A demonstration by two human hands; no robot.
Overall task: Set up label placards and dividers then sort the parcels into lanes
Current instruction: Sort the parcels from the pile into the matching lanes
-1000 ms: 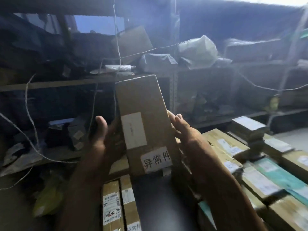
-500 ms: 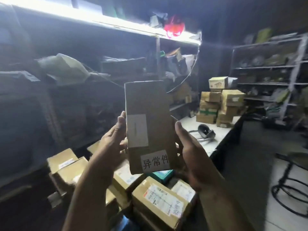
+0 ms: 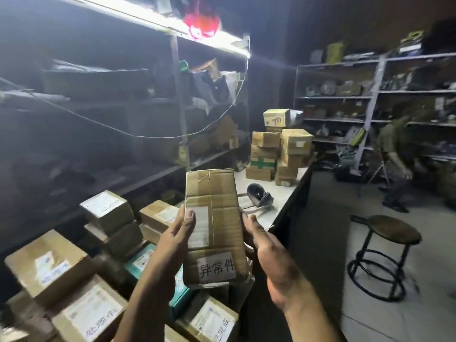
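The box [image 3: 219, 213] hides most fingers of the left hand [image 3: 176, 239] and the right hand [image 3: 262, 245]. The print on its pale sticker [image 3: 198, 227] is too faint to read. At the bottom, parcels [image 3: 86, 314] run off the edge. The person [image 3: 394, 154] at right is blurred. The dark shelves [image 3: 103, 99] hold what may be bags.

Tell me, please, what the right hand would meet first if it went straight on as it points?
The carton: the right hand grips its right edge, pointing up and away. Past that, probably the dark device on the white table, though depth is unclear.
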